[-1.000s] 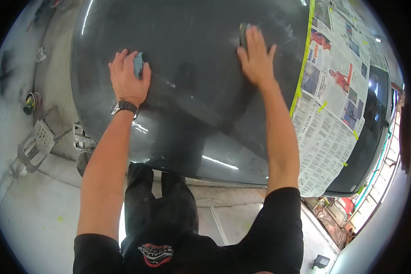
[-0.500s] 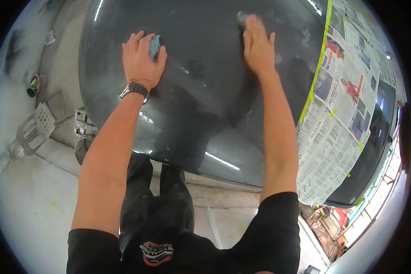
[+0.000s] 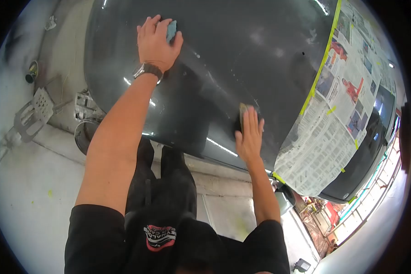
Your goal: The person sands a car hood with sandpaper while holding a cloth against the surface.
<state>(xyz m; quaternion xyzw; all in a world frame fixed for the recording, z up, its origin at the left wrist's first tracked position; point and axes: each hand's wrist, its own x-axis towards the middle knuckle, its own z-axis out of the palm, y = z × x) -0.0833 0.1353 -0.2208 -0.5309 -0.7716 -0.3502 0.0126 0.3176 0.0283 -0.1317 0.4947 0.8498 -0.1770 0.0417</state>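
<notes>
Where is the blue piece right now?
In the head view, the blue piece is near the top, left of centre, on the thumb side of the left hand, against the dark panel.

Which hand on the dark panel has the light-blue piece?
The left hand, the one wearing a watch: the light-blue piece shows beside its thumb. The right hand, bare-wristed, is on a duller, grey-brown pad instead.

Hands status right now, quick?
Left hand: holding a blue cloth or sponge on the car hood.
Right hand: holding what looks like a sanding block, fingers laid over it.
</notes>
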